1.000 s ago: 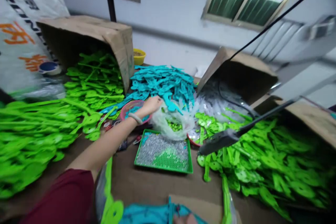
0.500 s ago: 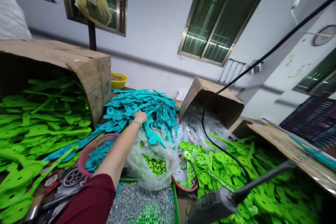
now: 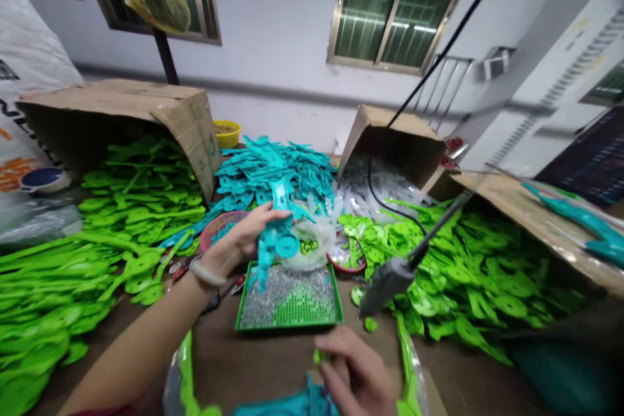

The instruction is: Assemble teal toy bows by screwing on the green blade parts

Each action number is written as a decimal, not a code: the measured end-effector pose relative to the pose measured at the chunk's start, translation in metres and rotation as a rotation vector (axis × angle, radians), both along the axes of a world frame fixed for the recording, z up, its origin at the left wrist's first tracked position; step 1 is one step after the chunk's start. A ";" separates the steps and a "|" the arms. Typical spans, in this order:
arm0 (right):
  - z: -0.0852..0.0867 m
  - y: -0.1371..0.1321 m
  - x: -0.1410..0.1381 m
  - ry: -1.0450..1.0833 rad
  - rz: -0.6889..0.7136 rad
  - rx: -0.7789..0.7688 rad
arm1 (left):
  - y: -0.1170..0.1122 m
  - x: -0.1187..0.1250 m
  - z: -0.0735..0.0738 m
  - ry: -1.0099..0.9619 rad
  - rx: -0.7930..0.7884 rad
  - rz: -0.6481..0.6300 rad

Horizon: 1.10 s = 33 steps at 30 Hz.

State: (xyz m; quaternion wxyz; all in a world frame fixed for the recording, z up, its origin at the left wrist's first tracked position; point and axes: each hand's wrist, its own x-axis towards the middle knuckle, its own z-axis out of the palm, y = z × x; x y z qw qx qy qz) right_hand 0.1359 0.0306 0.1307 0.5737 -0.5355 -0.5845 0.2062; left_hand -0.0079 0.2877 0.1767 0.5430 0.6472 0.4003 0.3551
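Observation:
My left hand (image 3: 251,229) is closed around a long teal plastic part (image 3: 281,198), held up above the green tray. This part has a round disc near its lower end. My right hand (image 3: 358,367), slightly blurred, pinches a small green plastic piece (image 3: 318,357) between thumb and fingers near the front of the table. Just below it lies another teal plastic part (image 3: 277,407), cut off by the bottom edge of the picture. The green tray (image 3: 292,325) holds many small silvery metal pieces, and its perforated bottom shows at the front.
A pile of teal parts (image 3: 312,166) lies at the back. Green parts spill from a left carton (image 3: 195,130) and a right carton (image 3: 507,208). A grey power tool (image 3: 390,283) hangs on a black cable at the right. Behind the tray sits a plastic bag (image 3: 316,237).
My left hand has drawn back from the teal pile with a teal part in it. My right hand has come into view at the bottom, and the camera has tilted and shifted.

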 end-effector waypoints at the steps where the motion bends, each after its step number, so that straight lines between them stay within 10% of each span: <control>1: 0.006 0.007 -0.003 0.032 0.120 0.024 | -0.027 0.000 -0.004 -0.044 -0.031 0.001; 5: 0.019 0.027 -0.005 0.213 0.174 0.004 | -0.109 -0.009 -0.013 -0.224 -0.143 0.061; 11: 0.008 -0.001 -0.018 -0.203 0.231 0.203 | -0.168 -0.029 -0.004 -0.548 -0.325 0.139; 33: -0.001 -0.019 -0.028 -0.422 0.470 0.251 | -0.188 -0.022 -0.014 -0.552 -0.478 0.104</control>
